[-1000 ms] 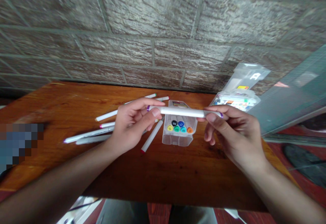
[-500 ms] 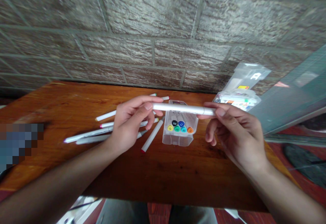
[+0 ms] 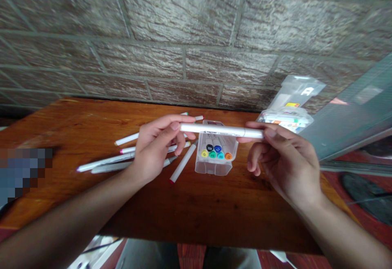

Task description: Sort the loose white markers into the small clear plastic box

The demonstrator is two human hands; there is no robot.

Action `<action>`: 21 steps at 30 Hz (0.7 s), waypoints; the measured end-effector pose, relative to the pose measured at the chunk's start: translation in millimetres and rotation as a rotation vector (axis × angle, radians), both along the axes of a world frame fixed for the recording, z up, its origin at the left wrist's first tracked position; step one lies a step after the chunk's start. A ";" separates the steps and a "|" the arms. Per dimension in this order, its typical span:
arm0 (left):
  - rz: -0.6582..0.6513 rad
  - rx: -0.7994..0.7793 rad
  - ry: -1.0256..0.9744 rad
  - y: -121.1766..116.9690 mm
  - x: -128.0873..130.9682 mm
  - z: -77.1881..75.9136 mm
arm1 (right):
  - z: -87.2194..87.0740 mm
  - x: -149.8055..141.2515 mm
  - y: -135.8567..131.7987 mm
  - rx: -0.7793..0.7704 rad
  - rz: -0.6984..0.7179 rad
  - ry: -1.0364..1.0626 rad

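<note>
A white marker (image 3: 220, 130) with small dark print stretches level between my two hands above the table. My left hand (image 3: 156, 146) pinches its left end between thumb and fingers. At the capped right end, thumb and forefinger of my right hand (image 3: 284, 158) are closed on it, the other fingers curled below. Behind and under the marker sits a clear plastic case (image 3: 214, 167) holding several markers with numbered coloured ends, among them black, blue, yellow, green and orange. A loose marker with a red end (image 3: 183, 165) lies between my left hand and the case.
Several loose markers (image 3: 105, 162) lie on the wooden table (image 3: 214, 207) around my left hand. A second clear case (image 3: 303, 91), lid raised, stands at the back right with contents in it. A stone-block wall (image 3: 196, 61) borders the table's far edge.
The marker has turned slightly about its length, so more of its print shows. My right hand has shifted a little to the right. The case and loose markers have stayed put.
</note>
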State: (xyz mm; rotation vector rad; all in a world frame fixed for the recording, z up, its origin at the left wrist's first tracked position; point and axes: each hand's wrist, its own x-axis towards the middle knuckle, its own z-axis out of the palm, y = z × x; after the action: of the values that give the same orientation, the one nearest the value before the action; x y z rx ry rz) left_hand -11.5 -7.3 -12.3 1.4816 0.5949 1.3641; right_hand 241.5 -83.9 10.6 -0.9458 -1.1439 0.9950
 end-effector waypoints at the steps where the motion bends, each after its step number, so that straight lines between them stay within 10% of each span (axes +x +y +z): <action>1: 0.003 0.009 0.005 0.0 0.2 0.2 | -0.1 0.2 -0.2 0.001 -0.004 -0.006; 21: -0.030 -0.013 -0.050 -0.9 1.2 2.5 | -0.2 0.0 0.1 0.002 0.020 0.035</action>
State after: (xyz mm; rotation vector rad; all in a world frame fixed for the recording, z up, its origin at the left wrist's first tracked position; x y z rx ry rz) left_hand -10.3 -8.2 -9.8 1.4363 0.5467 1.3682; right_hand 241.5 -83.8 10.4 -0.9132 -1.1265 1.0223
